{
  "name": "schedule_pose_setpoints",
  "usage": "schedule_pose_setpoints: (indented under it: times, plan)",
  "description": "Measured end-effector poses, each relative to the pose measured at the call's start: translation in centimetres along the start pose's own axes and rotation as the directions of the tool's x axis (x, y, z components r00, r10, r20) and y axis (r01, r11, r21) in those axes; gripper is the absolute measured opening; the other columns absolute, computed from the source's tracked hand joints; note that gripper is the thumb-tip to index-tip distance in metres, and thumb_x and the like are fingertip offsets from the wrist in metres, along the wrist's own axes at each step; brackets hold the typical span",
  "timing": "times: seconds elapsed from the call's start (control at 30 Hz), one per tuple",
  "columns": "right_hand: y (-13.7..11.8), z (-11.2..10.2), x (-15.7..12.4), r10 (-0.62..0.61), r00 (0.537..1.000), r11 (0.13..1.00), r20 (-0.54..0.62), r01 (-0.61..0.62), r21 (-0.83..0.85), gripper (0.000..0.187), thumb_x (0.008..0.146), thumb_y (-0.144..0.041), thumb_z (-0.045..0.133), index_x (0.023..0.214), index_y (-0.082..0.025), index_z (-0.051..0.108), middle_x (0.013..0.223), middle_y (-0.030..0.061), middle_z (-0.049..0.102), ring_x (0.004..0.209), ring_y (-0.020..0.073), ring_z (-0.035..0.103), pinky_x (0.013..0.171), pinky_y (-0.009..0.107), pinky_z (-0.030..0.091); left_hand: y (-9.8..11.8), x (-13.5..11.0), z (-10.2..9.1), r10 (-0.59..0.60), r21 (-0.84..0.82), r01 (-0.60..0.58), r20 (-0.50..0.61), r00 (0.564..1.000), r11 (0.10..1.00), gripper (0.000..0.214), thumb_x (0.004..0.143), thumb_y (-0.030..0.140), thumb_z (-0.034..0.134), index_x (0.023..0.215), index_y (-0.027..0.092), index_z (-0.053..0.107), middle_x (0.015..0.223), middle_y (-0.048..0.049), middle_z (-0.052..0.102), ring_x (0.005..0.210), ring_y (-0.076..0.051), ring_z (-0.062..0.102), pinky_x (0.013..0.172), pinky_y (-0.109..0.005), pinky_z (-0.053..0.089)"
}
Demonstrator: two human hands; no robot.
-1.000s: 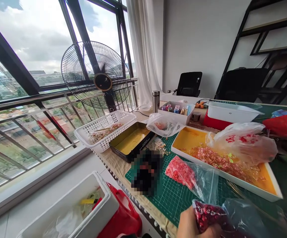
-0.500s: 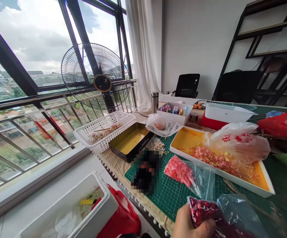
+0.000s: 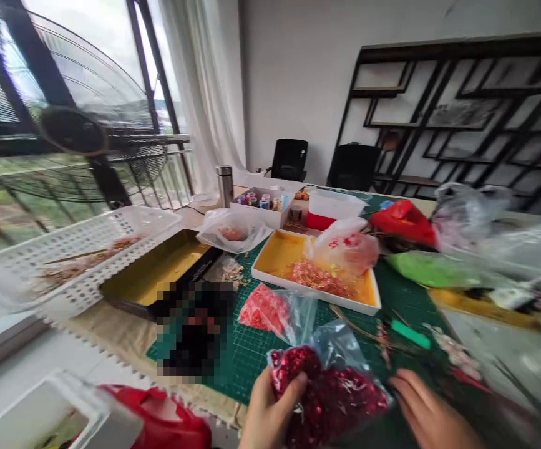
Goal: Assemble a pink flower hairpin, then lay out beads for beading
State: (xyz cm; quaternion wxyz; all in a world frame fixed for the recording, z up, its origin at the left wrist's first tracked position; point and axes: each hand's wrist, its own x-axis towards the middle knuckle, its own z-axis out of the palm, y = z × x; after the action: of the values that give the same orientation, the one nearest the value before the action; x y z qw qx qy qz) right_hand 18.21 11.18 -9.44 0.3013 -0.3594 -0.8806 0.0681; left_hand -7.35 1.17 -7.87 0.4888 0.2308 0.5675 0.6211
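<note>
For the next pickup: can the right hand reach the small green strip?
Probably yes: the right hand lies close below the strip; the bag of red beads sits to its left, not between.

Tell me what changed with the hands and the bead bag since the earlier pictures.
The right hand has come into view, open, beside the bag of dark red beads, which the left hand still grips. The view has swung right. The white tray and pink-filled bag stay on the cutting mat.

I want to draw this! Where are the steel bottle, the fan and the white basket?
Steel bottle (image 3: 224, 185), head view, on its middle.
Fan (image 3: 71, 130), head view, on its round hub.
White basket (image 3: 78, 293), head view, on its front wall.
</note>
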Motion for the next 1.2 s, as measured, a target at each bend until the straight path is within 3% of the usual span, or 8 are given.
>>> schedule_pose_setpoints:
  times: [0.1, 0.27, 0.4, 0.5, 0.7, 0.87, 1.0, 1.2]
  plan:
    - [-0.6, -1.3, -0.7, 0.026, 0.999, 0.991, 0.026, -0.022, -0.129, 0.029, 0.096, -0.02, 0.037, 0.106, -0.026, 0.064, 0.103, 0.0078, 0.068, 0.087, 0.024, 0.069, 0.073, 0.036, 0.058, 0.3, 0.2, -0.1, -0.083, -0.028, 0.083, 0.01, 0.996, 0.996, 0.06, 0.06, 0.06, 0.077, 0.096, 0.013, 0.069, 0.085, -0.0074, 0.076, 0.087, -0.029, 0.068, 0.074, -0.033, 0.054]
    - [-1.8, -3.0, 0.3, 0.217, 0.972, 0.974, 0.088, -0.221, 0.039, 0.025, 0.097, -0.018, 0.039, 0.106, -0.024, 0.062, 0.102, 0.0049, 0.064, 0.092, 0.0178, 0.066, 0.078, 0.028, 0.055, 1.8, 0.3, -0.1, -0.189, 0.029, 0.187, 0.075, 0.979, 0.982, 0.061, 0.06, 0.056, 0.08, 0.101, 0.012, 0.067, 0.087, -0.0062, 0.077, 0.088, -0.029, 0.071, 0.078, -0.032, 0.055]
    - [-1.7, -4.2, 0.2, 0.297, 0.954, 0.95, 0.036, -0.299, 0.088, 0.024, 0.098, -0.018, 0.037, 0.101, -0.022, 0.061, 0.097, 0.0048, 0.062, 0.089, 0.0158, 0.063, 0.078, 0.027, 0.053, 2.2, 0.5, 0.6, -0.132, 0.147, 0.118, 0.09, 0.987, 0.982, 0.061, 0.061, 0.057, 0.077, 0.102, 0.012, 0.066, 0.09, -0.0065, 0.077, 0.094, -0.03, 0.069, 0.078, -0.031, 0.055]
    - [-1.9, -4.1, -0.5, 0.331, 0.944, 0.937, 0.0, -0.329, 0.117, 0.023, 0.099, -0.019, 0.036, 0.098, -0.021, 0.059, 0.098, 0.0059, 0.059, 0.091, 0.0165, 0.061, 0.081, 0.028, 0.051, 2.0, 0.9, 1.2, -0.047, 0.262, 0.014, 0.123, 0.991, 0.965, 0.055, 0.066, 0.058, 0.072, 0.098, 0.013, 0.067, 0.084, -0.0054, 0.076, 0.085, -0.029, 0.069, 0.072, -0.03, 0.054]
    - [-3.7, -3.1, -1.3, 0.307, 0.951, 0.936, 0.023, -0.306, 0.172, 0.023, 0.099, -0.017, 0.035, 0.105, -0.024, 0.056, 0.104, 0.005, 0.055, 0.096, 0.0161, 0.059, 0.083, 0.029, 0.048, 3.0, 1.5, 1.7, 0.073, 0.471, -0.163, 0.202, 0.977, 0.867, 0.043, 0.071, 0.055, 0.068, 0.085, 0.014, 0.069, 0.069, -0.0028, 0.073, 0.066, -0.024, 0.064, 0.057, -0.025, 0.046]
    - [-5.3, -2.3, -1.0, 0.234, 0.964, 0.955, 0.128, -0.253, 0.155, 0.028, 0.095, -0.011, 0.037, 0.113, -0.025, 0.054, 0.11, 0.007, 0.05, 0.097, 0.0182, 0.057, 0.084, 0.034, 0.049, 3.5, 1.3, 2.0, 0.041, 0.446, -0.119, 0.181, 0.983, 0.887, 0.042, 0.069, 0.055, 0.07, 0.083, 0.015, 0.07, 0.066, -0.0016, 0.071, 0.065, -0.023, 0.064, 0.057, -0.026, 0.048]
    - [-5.8, -1.9, -0.4, 0.196, 0.972, 0.971, 0.129, -0.211, 0.112, 0.032, 0.092, -0.005, 0.038, 0.107, -0.024, 0.058, 0.113, 0.0081, 0.046, 0.104, 0.0208, 0.052, 0.088, 0.037, 0.048, 3.2, 1.2, 2.1, 0.03, 0.374, -0.088, 0.156, 0.987, 0.923, 0.038, 0.067, 0.053, 0.072, 0.075, 0.016, 0.07, 0.059, 0.0005, 0.068, 0.07, -0.025, 0.066, 0.063, -0.027, 0.05]
    - [-6.2, -1.5, 0.5, 0.159, 0.972, 0.979, 0.171, -0.177, 0.096, 0.032, 0.087, -0.004, 0.048, 0.109, -0.025, 0.057, 0.108, 0.0059, 0.046, 0.103, 0.0219, 0.05, 0.088, 0.039, 0.047, 2.2, 1.7, 1.3, 0.002, 0.342, -0.041, 0.116, 0.993, 0.939, 0.05, 0.068, 0.053, 0.072, 0.098, 0.012, 0.07, 0.075, -0.0036, 0.075, 0.085, -0.029, 0.068, 0.07, -0.03, 0.053]
